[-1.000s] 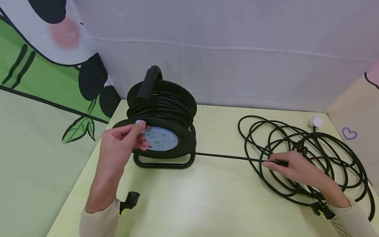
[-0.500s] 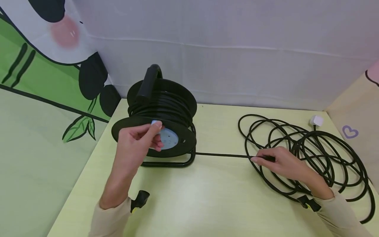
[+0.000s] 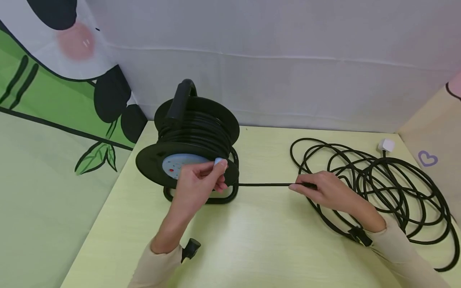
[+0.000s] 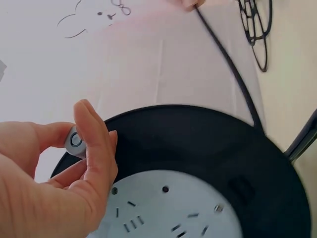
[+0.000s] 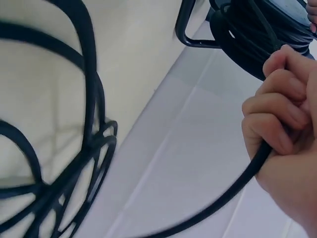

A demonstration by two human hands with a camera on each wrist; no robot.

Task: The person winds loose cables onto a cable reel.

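Head view: left hand (image 3: 199,180) pinches reel knob (image 3: 218,161); right hand (image 3: 325,192) grips taut cable (image 3: 264,185). Reel (image 3: 191,140) partly wound; big loose pile (image 3: 378,188) on surface (image 3: 252,240) left.

I'm at a staged indoor work booth, not a lived-in room: a pale yellow-green desk (image 3: 252,240) is boxed in by hung white cloth (image 3: 273,60), with a cartoon panda-and-bamboo backdrop (image 3: 54,80) to my left and a heart-printed panel (image 3: 426,158) on my right.
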